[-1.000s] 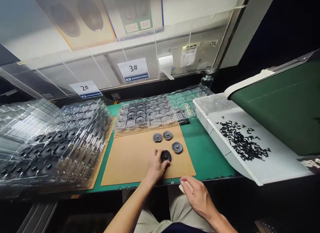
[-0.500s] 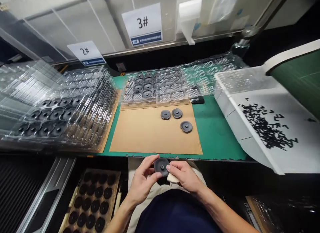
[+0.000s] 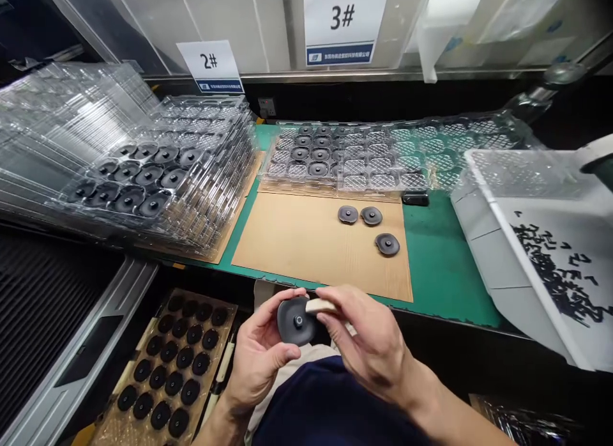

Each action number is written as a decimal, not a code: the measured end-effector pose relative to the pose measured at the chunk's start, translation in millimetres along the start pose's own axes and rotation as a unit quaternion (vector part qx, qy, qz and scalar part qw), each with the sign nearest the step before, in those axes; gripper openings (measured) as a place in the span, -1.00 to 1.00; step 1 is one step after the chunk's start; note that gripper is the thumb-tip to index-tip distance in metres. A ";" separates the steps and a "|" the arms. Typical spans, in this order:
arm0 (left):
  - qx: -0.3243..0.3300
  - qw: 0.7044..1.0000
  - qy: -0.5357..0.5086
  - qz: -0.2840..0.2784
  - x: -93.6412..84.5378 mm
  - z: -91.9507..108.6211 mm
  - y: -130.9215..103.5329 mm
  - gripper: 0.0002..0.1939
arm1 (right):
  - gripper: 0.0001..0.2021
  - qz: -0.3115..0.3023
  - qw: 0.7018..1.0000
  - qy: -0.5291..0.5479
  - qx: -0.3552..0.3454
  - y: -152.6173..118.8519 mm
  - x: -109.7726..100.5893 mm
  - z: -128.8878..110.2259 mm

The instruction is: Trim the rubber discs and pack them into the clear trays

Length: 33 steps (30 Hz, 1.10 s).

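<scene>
My left hand is closed around the edge of a dark grey round part with a small raised hub at its centre. Between the thumb and fingers of my right hand is a cream-coloured pad; its end lies against the upper right rim of the part. Both hands are over my lap, just below the table's front edge. On the brown cardboard sheet beyond them lie three similar round parts, apart from my hands.
Stacked clear trays holding round parts stand at left. More clear trays lie along the back. A white bin with small black pieces is at right. Below the table, at lower left, sits another filled tray.
The cream pad has come up from below the part to its upper right rim. My right hand has turned over with it. The view has swung left.
</scene>
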<state>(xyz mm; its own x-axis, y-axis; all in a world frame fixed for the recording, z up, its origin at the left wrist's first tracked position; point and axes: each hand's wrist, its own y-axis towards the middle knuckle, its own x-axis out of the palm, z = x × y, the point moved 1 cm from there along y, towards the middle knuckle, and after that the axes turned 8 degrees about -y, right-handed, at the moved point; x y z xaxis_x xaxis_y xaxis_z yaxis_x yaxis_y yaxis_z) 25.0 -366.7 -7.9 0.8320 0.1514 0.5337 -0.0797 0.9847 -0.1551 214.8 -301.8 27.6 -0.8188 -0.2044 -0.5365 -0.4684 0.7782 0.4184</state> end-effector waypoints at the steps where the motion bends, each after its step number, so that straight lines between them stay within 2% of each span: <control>1: 0.010 1.000 -0.001 0.004 1.0 3.1 0.0 -0.32 | -0.69 -0.004 1.000 -0.002 -0.010 -0.6 1.5 -5.8; 5: 0.007 1.000 -0.007 0.010 1.7 9.8 -1.1 -0.32 | -0.66 -0.030 0.999 -0.009 -0.028 -4.8 6.8 -19.4; 8: -0.011 1.000 -0.022 0.010 1.9 11.4 -2.9 -0.31 | -0.64 -0.005 0.997 -0.056 -0.046 -4.0 5.6 -23.1; 11: -0.013 0.998 -0.054 0.025 4.1 13.5 -4.8 -0.33 | -0.67 -0.018 0.996 -0.058 -0.059 -2.1 3.2 -27.5; 13: -0.021 0.996 -0.078 0.022 6.0 15.2 -6.3 -0.32 | -0.67 -0.037 0.994 -0.063 -0.080 -0.9 1.5 -27.2; 15: -0.045 0.995 -0.094 0.002 7.6 16.3 -7.9 -0.32 | -0.67 -0.023 0.990 -0.110 -0.084 1.1 -0.5 -19.5; 18: -0.075 0.992 -0.103 -0.023 8.0 16.2 -8.2 -0.30 | -0.67 0.010 0.988 -0.146 -0.044 4.4 -3.3 1.6; 20: -0.070 0.993 -0.097 -0.016 6.9 15.1 -6.4 -0.30 | -0.65 0.036 0.994 -0.106 0.010 4.9 -4.7 11.3; 22: -0.054 0.995 -0.085 0.003 5.4 13.1 -3.9 -0.31 | -0.68 0.052 0.996 -0.047 0.060 3.1 -5.4 11.2; 24: -0.045 0.996 -0.080 0.018 4.9 10.4 -2.1 -0.31 | -0.76 0.033 0.997 0.003 0.065 -0.2 -5.0 1.9; 27: -0.045 0.994 -0.095 0.031 8.2 6.3 -1.6 -0.37 | -0.77 -0.032 0.999 0.043 0.010 -5.1 -3.7 -15.2; 30: -0.065 0.989 -0.128 0.041 16.2 2.9 -2.4 -0.47 | -0.78 -0.047 0.999 -0.012 -0.018 -7.4 -4.2 -20.6; 33: -0.093 0.981 -0.150 0.085 23.2 0.4 -1.8 -0.55 | -0.86 -0.036 0.997 -0.072 -0.011 -7.7 -6.0 -16.6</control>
<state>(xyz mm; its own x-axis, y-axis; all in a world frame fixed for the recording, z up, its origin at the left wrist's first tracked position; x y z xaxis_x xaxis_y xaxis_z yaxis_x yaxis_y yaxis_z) 44.2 -365.0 5.1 0.6138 0.3578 0.7037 -0.0779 0.9145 -0.3970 217.9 -316.4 39.8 -0.7274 -0.1717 -0.6644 -0.5334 0.7506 0.3900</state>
